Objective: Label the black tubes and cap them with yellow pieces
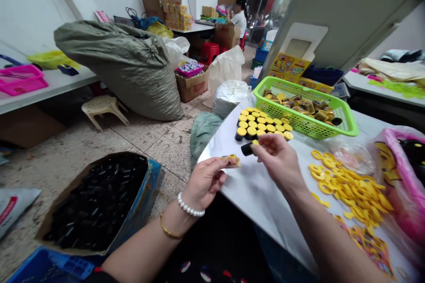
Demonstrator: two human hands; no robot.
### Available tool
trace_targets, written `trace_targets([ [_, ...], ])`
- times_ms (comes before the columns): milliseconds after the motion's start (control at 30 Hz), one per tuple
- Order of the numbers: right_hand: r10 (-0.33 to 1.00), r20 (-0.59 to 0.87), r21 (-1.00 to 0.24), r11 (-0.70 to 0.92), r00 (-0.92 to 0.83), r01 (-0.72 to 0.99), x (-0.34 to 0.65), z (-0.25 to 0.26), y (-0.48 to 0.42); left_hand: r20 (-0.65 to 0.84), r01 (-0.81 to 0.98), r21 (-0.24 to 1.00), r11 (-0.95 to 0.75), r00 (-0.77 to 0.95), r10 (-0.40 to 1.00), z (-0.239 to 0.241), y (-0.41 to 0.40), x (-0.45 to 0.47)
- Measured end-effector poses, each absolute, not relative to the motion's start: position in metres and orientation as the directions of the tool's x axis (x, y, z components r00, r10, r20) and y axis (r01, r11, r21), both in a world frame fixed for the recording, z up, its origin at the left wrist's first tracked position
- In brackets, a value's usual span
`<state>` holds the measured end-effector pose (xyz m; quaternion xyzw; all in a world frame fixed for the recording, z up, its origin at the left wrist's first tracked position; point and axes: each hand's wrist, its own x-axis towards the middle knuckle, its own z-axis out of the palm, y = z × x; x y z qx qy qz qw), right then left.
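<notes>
My left hand pinches a small, colourfully printed label at the table's front edge. Between the fingers of my right hand is a small black tub with a yellow lid, tilted on its side. The two hands are apart. Just beyond, several upright black tubs with yellow lids stand in rows. To their right, a green basket holds many wrapped tubs. Yellow plastic rings lie heaped right of my right hand, with a pile of printed labels nearer me.
On the floor at left, a cardboard box is full of black tubs. A white stool and a big grey-green sack stand behind it. A pink bag sits at the table's right. A person sits far back.
</notes>
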<state>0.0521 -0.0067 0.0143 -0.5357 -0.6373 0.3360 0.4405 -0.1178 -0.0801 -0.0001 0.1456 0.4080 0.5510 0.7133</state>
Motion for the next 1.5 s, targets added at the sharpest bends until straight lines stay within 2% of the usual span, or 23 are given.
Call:
trace_targets([
  [33, 0.991, 0.120, -0.974, 0.130, -0.063, 0.185, 0.058, 0.018, -0.014, -0.422, -0.673, 0.643, 0.367, 0.089, 0.902, 0.001, -0.078, -0.116],
  [100, 0.993, 0.013, -0.996, 0.002, -0.121, -0.089, 0.067, 0.022, -0.027, -0.417, -0.693, 0.604, 0.394, 0.147, 0.897, 0.003, -0.073, -0.111],
  [200, 0.994, -0.015, -0.982, -0.035, -0.112, -0.187, 0.075, 0.018, -0.038, -0.400, -0.732, 0.547, 0.406, 0.198, 0.895, 0.005, -0.068, -0.100],
  [433, 0.999, 0.029, -0.999, 0.029, -0.029, -0.020, 0.085, 0.008, -0.048, -0.385, -0.754, 0.540, 0.374, 0.174, 0.906, 0.001, -0.065, -0.085],
  [567, 0.999, 0.016, -1.000, 0.016, -0.050, -0.010, 0.083, 0.013, -0.057, -0.374, -0.685, 0.618, 0.386, 0.176, 0.911, -0.001, -0.066, -0.083],
  [700, 0.994, 0.101, -0.995, 0.102, 0.035, -0.013, 0.082, 0.007, -0.059, -0.349, -0.619, 0.697, 0.362, 0.148, 0.925, 0.001, -0.069, -0.081],
  [800, 0.982, 0.170, -0.985, 0.171, 0.083, 0.000, 0.085, -0.001, -0.057, -0.325, -0.603, 0.750, 0.270, 0.018, 0.945, 0.003, -0.070, -0.082],
  [900, 0.969, 0.226, -0.974, 0.227, 0.096, 0.000, 0.089, -0.006, -0.055, -0.219, -0.533, 0.840, 0.104, -0.157, 0.963, 0.005, -0.069, -0.088],
  [933, 0.968, 0.237, -0.971, 0.239, 0.076, -0.007, 0.091, -0.006, -0.054, -0.169, -0.497, 0.864, 0.074, -0.150, 0.974, 0.006, -0.067, -0.090],
  [1000, 0.964, 0.266, -0.964, 0.266, -0.008, -0.006, 0.092, -0.004, -0.054, -0.099, -0.450, 0.889, 0.086, -0.006, 0.995, 0.006, -0.064, -0.093],
  [1067, 0.940, 0.315, -0.944, 0.324, -0.128, 0.056, 0.094, -0.001, -0.053, -0.088, -0.431, 0.888, 0.159, 0.180, 0.980, 0.004, -0.060, -0.094],
  [1133, 0.902, 0.371, -0.898, 0.409, -0.221, 0.160, 0.096, 0.001, -0.052, -0.111, -0.418, 0.882, 0.220, 0.268, 0.957, 0.001, -0.057, -0.093],
  [1200, 0.877, 0.402, -0.848, 0.465, -0.262, 0.255, 0.098, 0.001, -0.051, -0.123, -0.406, 0.885, 0.228, 0.268, 0.955, -0.001, -0.053, -0.093],
  [1333, 0.877, 0.403, -0.791, 0.477, -0.261, 0.383, 0.099, 0.001, -0.051, -0.099, -0.395, 0.897, 0.197, 0.255, 0.962, -0.004, -0.050, -0.093],
  [1500, 0.827, 0.493, -0.681, 0.559, -0.269, 0.473, 0.096, 0.000, -0.052, -0.094, -0.398, 0.892, 0.214, 0.300, 0.949, -0.008, -0.046, -0.096],
])
